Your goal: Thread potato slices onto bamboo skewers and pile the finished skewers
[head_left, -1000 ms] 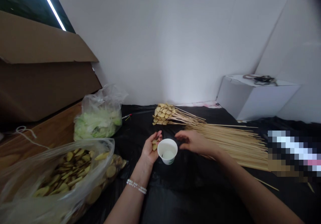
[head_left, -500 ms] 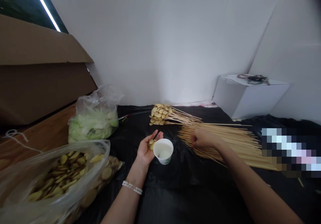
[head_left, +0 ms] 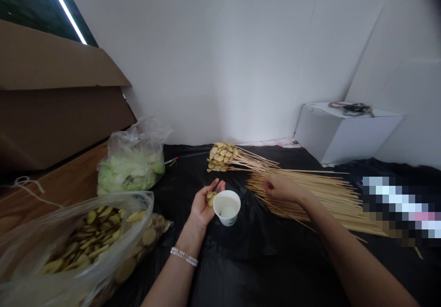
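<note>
My left hand (head_left: 203, 203) lies palm up on the black sheet, its fingers cupped round a few potato slices (head_left: 210, 198). A white paper cup (head_left: 227, 207) with liquid stands right beside it. My right hand (head_left: 279, 187) is closed in a pinch over the near end of a pile of bare bamboo skewers (head_left: 324, 197); a thin skewer seems to be between its fingers. Behind them lies a bundle of skewers threaded with potato slices (head_left: 222, 155).
A clear bag of potato slices (head_left: 86, 238) sits at the front left, a bag of green leaves (head_left: 132, 164) behind it. Cardboard boxes (head_left: 58, 96) stand on the left, a white box (head_left: 341, 130) at the back right. A blurred patch covers the right edge.
My right hand moved from beside the cup to the right, onto the skewer pile, and closed into a pinch. The left hand kept its slices and stayed put.
</note>
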{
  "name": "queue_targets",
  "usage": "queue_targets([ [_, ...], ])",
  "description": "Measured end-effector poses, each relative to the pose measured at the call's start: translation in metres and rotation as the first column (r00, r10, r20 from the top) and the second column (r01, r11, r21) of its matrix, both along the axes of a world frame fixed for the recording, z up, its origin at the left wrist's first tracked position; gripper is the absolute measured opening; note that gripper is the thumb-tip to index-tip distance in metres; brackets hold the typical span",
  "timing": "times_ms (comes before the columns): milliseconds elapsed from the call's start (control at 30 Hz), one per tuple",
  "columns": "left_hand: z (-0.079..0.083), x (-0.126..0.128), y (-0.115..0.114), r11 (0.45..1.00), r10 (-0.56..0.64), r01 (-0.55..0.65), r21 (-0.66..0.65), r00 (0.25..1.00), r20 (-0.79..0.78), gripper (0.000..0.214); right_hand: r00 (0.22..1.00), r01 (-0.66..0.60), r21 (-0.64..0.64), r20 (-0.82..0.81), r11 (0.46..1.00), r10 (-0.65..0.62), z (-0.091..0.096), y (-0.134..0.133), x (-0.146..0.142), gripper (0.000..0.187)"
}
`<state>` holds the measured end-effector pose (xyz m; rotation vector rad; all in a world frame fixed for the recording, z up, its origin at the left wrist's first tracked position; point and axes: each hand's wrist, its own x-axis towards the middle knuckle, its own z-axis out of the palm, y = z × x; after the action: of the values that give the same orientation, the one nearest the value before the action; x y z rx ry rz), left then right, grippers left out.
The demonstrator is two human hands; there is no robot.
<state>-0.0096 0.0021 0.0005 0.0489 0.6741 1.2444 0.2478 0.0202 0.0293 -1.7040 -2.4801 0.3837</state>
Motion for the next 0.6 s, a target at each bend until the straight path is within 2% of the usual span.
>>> queue_targets([
  [167,-0.001,0.000,0.001,1.000,0.007,-0.007,0.005,1.000,-0.002,0.024,0.996,0.026,0.027,-0.081,0.999,-0.024,-0.003,0.009,0.009,0.017],
  [267,-0.002,0.000,0.002,1.000,0.003,-0.003,0.008,1.000,-0.005,0.024,0.986,0.134,0.094,-0.110,0.986,-0.124,-0.007,0.019,0.022,0.021],
  [367,-0.003,-0.001,0.003,1.000,0.009,-0.009,0.004,1.000,-0.011,0.024,0.979,0.196,0.059,-0.066,0.979,-0.192,-0.013,0.025,0.032,0.022],
  [500,-0.003,-0.001,0.003,1.000,0.005,-0.005,0.001,1.000,-0.018,0.023,0.984,0.165,-0.003,-0.061,0.986,-0.165,-0.018,0.026,0.034,0.021],
  [600,-0.002,-0.001,0.002,1.000,0.001,-0.001,0.007,1.000,-0.026,0.023,0.981,0.181,0.016,-0.070,0.983,-0.180,-0.016,0.025,0.033,0.024],
])
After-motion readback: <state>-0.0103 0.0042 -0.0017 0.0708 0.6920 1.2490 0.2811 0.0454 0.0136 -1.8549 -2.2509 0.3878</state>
